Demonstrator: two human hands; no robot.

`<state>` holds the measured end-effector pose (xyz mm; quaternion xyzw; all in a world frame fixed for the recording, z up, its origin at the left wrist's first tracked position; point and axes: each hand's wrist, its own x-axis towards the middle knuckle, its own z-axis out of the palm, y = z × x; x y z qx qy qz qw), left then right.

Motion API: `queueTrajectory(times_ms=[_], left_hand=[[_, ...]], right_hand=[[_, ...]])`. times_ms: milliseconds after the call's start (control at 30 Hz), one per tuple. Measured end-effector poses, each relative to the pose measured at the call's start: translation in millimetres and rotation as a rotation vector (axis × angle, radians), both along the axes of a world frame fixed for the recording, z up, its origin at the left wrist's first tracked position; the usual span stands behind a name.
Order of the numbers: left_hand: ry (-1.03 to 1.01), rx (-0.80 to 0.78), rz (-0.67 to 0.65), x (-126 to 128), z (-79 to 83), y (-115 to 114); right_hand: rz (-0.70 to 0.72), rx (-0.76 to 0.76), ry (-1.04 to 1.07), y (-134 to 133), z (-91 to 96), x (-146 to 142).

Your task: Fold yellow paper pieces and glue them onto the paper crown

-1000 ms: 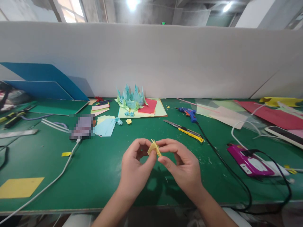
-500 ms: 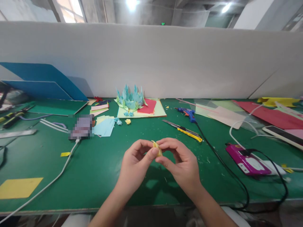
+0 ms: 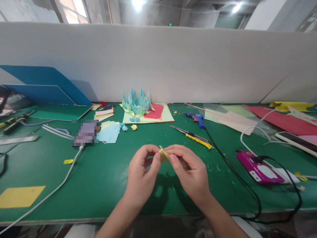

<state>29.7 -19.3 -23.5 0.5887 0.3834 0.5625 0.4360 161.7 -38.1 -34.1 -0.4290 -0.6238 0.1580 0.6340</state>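
Observation:
A small folded piece of yellow paper (image 3: 163,156) is pinched between my two hands, above the front part of the green table (image 3: 111,185). My left hand (image 3: 143,170) grips its left side between thumb and fingers. From the other side, the thumb and fingers of my right hand (image 3: 192,170) close on it. Thin tips of the paper stick up between the fingertips, and the rest is partly covered. Beyond my hands lies a yellow utility knife (image 3: 198,140), with a small folded yellow paper piece (image 3: 134,127) further left.
A blue paper crown-like ornament (image 3: 136,102) stands on stacked sheets at the back. A blue glue gun (image 3: 196,119) trails a black cord. Rightward sits a magenta power strip (image 3: 260,168). Blue paper slips (image 3: 110,133), a phone (image 3: 86,133) with white cable and a yellow sheet (image 3: 22,196) lie left.
My thumbs have shifted on the yellow paper; the right thumb has moved up onto its face. The paper has turned and shows a wider, flatter side. Nothing else on the table has moved.

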Motion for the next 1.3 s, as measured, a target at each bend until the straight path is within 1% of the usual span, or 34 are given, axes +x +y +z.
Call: queueTrajectory(times_ms=[100, 200, 300, 400, 467, 533, 633, 767, 833, 933, 1000, 1167, 1300], left_hand=[[0.019, 0.057, 0.008, 0, -3.2, -1], [0.025, 0.052, 0.018, 0, -3.9, -1], [0.031, 0.052, 0.002, -1, -3.5, -1], [0.035, 0.036, -0.015, -1, -2.4, -2], [0.046, 0.009, -0.005, 0, -1.5, -2], [0.053, -0.017, 0.014, 1, -0.5, -1], [0.042, -0.042, 0.038, 1, 0.9, 0], [-0.009, -0.081, 0.028, 2, 2.7, 0], [-0.046, -0.112, 0.0, 2, 4.2, -1], [-0.083, -0.143, -0.02, 2, 7.6, -2], [-0.099, -0.152, -0.013, 2, 10.0, -2], [-0.101, -0.172, 0.025, 2, 11.3, -1], [-0.106, -0.206, 0.026, 2, 9.2, 0]], right_hand=[[-0.047, 0.066, -0.072, 1, 1.4, -1], [-0.04, 0.068, -0.114, 2, 0.2, 0], [-0.041, 0.048, -0.077, 1, -2.8, 1], [-0.001, -0.015, 0.015, 1, -4.1, 1], [0.028, -0.063, 0.068, 1, -2.9, 1], [0.043, -0.09, 0.077, 1, -0.9, 0], [0.046, -0.086, 0.044, 1, 0.8, -1], [-0.01, -0.062, 0.053, 2, -1.5, 0], [-0.004, -0.099, 0.14, 3, -2.7, 1], [0.11, -0.255, 0.273, 4, -1.7, 1], [0.167, -0.338, 0.302, 5, 0.3, 1], [0.184, -0.349, 0.349, 6, 2.8, 1], [0.176, -0.353, 0.333, 6, 1.8, 1]])
